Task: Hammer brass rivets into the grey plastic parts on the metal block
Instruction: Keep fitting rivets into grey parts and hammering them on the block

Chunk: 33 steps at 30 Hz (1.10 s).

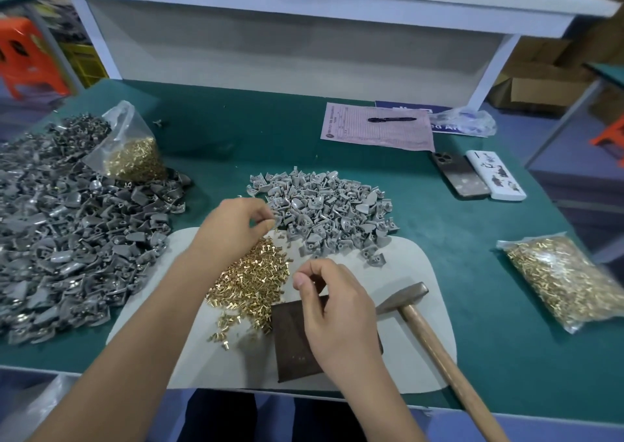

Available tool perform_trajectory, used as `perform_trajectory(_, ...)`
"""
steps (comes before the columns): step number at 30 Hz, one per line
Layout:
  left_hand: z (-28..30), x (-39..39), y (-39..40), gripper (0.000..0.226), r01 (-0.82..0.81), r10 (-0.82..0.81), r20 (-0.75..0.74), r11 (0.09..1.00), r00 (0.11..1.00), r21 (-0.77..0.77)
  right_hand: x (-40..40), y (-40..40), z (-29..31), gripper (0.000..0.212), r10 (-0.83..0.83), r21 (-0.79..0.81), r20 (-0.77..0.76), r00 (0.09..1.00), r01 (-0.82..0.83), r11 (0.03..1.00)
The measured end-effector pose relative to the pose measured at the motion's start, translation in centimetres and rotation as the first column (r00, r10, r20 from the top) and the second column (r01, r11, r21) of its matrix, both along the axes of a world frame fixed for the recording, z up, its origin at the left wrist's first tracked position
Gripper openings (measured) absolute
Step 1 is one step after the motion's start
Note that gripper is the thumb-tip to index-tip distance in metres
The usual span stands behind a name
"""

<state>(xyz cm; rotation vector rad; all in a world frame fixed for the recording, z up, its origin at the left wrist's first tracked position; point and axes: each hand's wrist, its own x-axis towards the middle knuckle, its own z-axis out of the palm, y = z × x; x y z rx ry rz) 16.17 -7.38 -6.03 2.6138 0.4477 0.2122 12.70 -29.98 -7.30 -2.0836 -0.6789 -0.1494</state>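
Observation:
A dark metal block (293,343) lies on a pale mat (412,272) at the table's front. Loose brass rivets (250,282) are heaped just left of the block. Beyond them spreads a pile of grey plastic parts (331,215). My left hand (236,228) pinches a grey plastic part at the near left edge of that pile. Above the block, my right hand (334,306) has thumb and forefinger pinched together; what they hold is too small to tell. A hammer (425,326) with a wooden handle lies on the mat to the right of the block, untouched.
A large heap of riveted grey parts (67,232) covers the table's left side, with an open bag of rivets (135,151) on it. A full rivet bag (560,279) lies at right. Behind are a form with a pen (378,127), two phones (476,174) and a white shelf frame (489,66).

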Motion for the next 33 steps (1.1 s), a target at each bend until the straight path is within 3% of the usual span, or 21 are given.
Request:
perform_trajectory(15,-0.4,1.6,-2.1,0.014,0.152,-0.136,-0.112,0.977,0.984,0.152,-0.1,0.0,0.2,0.015,0.004,-0.009,0.011,1.0,-0.004,1.0)
perform_trajectory(23,-0.2,0.9,-2.2,0.009,0.1,-0.09,-0.08,0.987,0.993,0.127,-0.1,-0.1,0.3,0.015,0.011,0.003,0.005,1.0,-0.011,1.0)
perform_trajectory(30,0.3,-1.9,-1.3,0.016,0.218,-0.169,-0.209,0.946,0.963,0.238,-0.1,-0.2,0.4,0.014,0.004,0.02,-0.011,1.0,-0.004,1.0)
perform_trajectory(33,0.0,-3.9,-1.5,0.036,0.196,-0.16,-0.183,0.96,0.97,0.199,0.0,-0.3,0.4,0.009,0.013,0.025,-0.026,1.0,-0.012,1.0)
